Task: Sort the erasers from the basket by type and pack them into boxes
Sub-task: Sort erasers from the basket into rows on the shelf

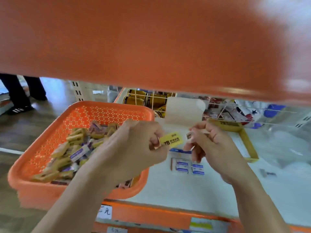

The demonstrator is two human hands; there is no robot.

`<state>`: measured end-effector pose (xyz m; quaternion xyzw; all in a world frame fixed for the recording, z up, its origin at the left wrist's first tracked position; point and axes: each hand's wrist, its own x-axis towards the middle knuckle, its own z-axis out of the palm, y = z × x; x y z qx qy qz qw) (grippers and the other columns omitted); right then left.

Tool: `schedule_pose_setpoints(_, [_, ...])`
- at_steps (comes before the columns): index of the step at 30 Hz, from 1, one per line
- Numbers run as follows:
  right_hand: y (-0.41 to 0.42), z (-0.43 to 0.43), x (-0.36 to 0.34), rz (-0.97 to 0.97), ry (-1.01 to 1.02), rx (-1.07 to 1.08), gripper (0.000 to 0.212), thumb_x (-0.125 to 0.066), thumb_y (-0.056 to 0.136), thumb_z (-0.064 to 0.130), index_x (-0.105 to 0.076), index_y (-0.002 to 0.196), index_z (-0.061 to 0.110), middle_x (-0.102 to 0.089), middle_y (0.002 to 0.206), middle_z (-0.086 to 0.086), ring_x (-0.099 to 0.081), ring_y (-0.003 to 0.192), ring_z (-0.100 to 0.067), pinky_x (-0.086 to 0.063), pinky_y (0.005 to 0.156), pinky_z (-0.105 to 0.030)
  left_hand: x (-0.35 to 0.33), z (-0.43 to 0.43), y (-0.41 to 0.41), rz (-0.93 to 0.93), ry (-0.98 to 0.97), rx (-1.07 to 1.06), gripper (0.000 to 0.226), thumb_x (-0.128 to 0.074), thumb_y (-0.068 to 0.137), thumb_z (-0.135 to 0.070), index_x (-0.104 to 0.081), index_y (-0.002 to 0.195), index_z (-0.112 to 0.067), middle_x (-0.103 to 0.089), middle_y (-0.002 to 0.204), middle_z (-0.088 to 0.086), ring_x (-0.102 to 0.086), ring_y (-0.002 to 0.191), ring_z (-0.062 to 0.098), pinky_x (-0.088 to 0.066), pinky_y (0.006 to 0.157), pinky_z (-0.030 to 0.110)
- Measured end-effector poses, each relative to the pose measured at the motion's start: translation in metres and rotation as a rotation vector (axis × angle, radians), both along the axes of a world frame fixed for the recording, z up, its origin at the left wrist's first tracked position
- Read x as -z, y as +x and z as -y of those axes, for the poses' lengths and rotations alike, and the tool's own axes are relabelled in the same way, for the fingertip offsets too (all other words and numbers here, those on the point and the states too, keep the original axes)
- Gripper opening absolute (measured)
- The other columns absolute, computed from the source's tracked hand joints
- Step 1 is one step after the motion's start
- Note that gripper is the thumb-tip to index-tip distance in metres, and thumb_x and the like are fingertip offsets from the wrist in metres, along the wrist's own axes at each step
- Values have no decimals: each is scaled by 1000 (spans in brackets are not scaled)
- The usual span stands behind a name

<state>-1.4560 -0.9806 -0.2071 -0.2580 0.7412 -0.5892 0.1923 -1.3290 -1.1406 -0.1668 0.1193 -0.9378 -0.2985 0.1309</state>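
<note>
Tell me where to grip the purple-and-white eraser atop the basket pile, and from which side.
Probably pinch the purple-and-white eraser across its long edges, coming down from above: it lies flat on the pile in the basket, label up, with other erasers packed around it.

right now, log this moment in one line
left hand: pinches yellow eraser | right hand: pinches small item | basket: many erasers inside
</note>
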Motion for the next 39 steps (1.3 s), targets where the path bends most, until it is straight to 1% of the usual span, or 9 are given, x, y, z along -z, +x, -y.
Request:
schedule_pose_setpoints(5, [-20, -77, 28, -69, 65, 124, 8, -66, 87, 8, -68, 82, 14, -55, 56, -9, -50, 47, -18, -41, 45, -27, 16, -73, -47, 15, -171, 124, 17, -55, 85, -41, -62, 90, -26, -66, 81, -6, -63, 70, 12, -54, 67, 37])
schedule_pose_setpoints(12, [-45, -180, 53, 68, 155, 333, 8, -74, 73, -10, -68, 75, -5, -59, 65, -21, -53, 56, -18, -44, 56, -28, 63, -146, -98, 216, -173, 314, 21, -53, 90, -32, -61, 97, -13, -64, 85, 2, -62, 79, 22, -53, 70, 38])
schedule_pose_setpoints(15, [-57, -210, 64, 69, 280, 362, 11, -76, 73, -3, -71, 77, 5, -59, 64, -6, -51, 54, -14, -41, 55, -28, 79, -165, -111, 302, -190, 335, 18, -52, 90, -30, -57, 88, -13, -62, 76, 4, -61, 72, 24, -44, 57, 31])
schedule_pose_setpoints(18, [-69, -227, 71, 8, 388, 390, 11, -75, 78, 8, -70, 75, 17, -62, 58, 1, -53, 47, -11, -40, 48, -25, 87, -178, -120, 357, -215, 344, 16, -52, 90, -30, -58, 92, -15, -65, 85, 3, -61, 77, 22, -45, 60, 33])
schedule_pose_setpoints(22, [-82, -235, 68, -134, 494, 355, 13, -75, 80, 17, -69, 74, 28, -63, 64, 4, -54, 48, -9, -42, 47, -22, 89, -188, -129, 380, -341, 316, 17, -50, 90, -34, -59, 98, -22, -65, 92, -4, -58, 80, 16, -31, 47, 24])
schedule_pose_setpoints(27, [-92, -235, 68, -288, 604, 281, 21, -66, 87, 13, -69, 105, 23, -50, 90, 14, -50, 69, 4, -36, 61, -2, 89, -196, -132, 355, -343, 269, 16, -49, 90, -32, -60, 100, -27, -66, 91, -8, -59, 82, 11, -24, 45, 21])
schedule_pose_setpoints(30, [-93, -230, 65, -340, 641, 252, 26, -63, 88, 8, -68, 113, 14, -50, 97, 6, -47, 81, -8, -30, 68, 2, 89, -197, -131, 333, -314, 258, 15, -53, 90, -37, -61, 100, -30, -64, 90, -12, -51, 75, 6, -22, 47, 20])
schedule_pose_setpoints(35, [-92, -228, 63, -310, 649, 244, 32, -65, 86, 13, -64, 117, 20, -56, 108, 2, -46, 74, -2, -33, 67, -6, 92, -193, -128, 297, -284, 260, 13, -57, 89, -42, -59, 93, -30, -57, 80, -15, -45, 64, 2, -26, 56, 16])
schedule_pose_setpoints(39, [-86, -219, 54, -335, 504, 305, 35, -73, 78, 8, -65, 107, 26, -54, 91, 10, -48, 64, 2, -36, 64, -9, 92, -177, -122, 295, -49, 216, 11, -64, 87, -34, -62, 94, -26, -61, 78, -11, -58, 70, 4, -51, 66, 23])
